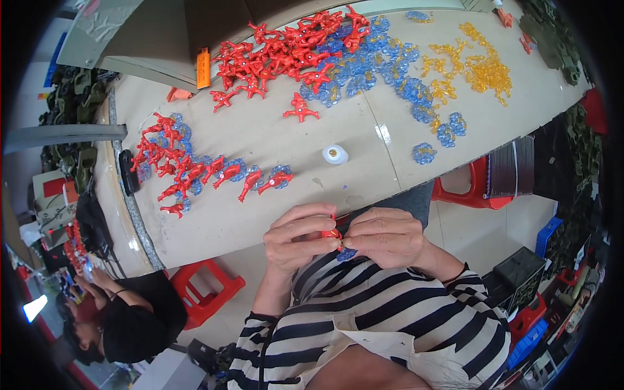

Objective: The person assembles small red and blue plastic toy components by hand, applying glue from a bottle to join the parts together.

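Both hands work just off the near edge of the tabletop [273,140], above the lap. Left hand [302,239]: narrow grip, thumb and fingers pinching a red figure [330,233]. Right hand [387,237]: fingertips closed at a translucent blue piece [346,254] against that figure's near side; exact fit hidden by the fingers.

Progress, by judgement: partway. Left cluster of red figures with blue pieces [188,168] looks like the finished lot; whether each pair is joined is too small to tell. Apparently left over: a large red figure pile [279,55] far off, the blue pile [383,65] touching its right side, and scattered yellow pieces [489,73] farther right. One red figure [301,108] lies apart, near the pile.

Room: middle of the tabletop open except for a small white container [335,155]. Far left, a metal housing [140,45] limits reach. Near edge runs close beyond the fingertips; a dropped piece could miss the tabletop. Red stool [467,192] under the right side.
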Demonstrator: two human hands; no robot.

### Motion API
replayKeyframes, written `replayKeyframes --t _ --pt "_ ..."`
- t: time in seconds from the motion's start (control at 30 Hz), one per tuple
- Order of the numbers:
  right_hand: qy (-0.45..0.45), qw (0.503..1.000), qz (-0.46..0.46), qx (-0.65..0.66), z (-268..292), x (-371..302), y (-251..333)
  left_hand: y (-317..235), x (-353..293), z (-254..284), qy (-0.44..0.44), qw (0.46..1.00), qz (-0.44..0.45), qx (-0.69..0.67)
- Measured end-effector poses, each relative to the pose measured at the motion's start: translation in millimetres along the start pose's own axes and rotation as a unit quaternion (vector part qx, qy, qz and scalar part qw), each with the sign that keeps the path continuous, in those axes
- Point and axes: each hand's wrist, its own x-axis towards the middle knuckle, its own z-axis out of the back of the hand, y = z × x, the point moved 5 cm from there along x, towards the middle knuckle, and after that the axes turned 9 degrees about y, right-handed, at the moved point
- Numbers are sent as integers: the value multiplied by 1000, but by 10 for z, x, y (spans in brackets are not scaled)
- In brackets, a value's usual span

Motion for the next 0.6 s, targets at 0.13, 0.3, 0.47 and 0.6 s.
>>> replayKeyframes --t 0.13,0.3,0.47,0.6 --pt "-2 1000 0 0 -8 -4 -5 -9 6 3 1 1000 -1 3" --pt "5 1000 -11 -3 -32 24 16 37 -61 8 -27 999 11 -44" --pt "19 999 -30 -18 -78 73 21 141 -153 18 -73 991 12 -111" --pt "26 999 -34 -5 -89 104 0 118 -178 55 -79 990 32 -115"
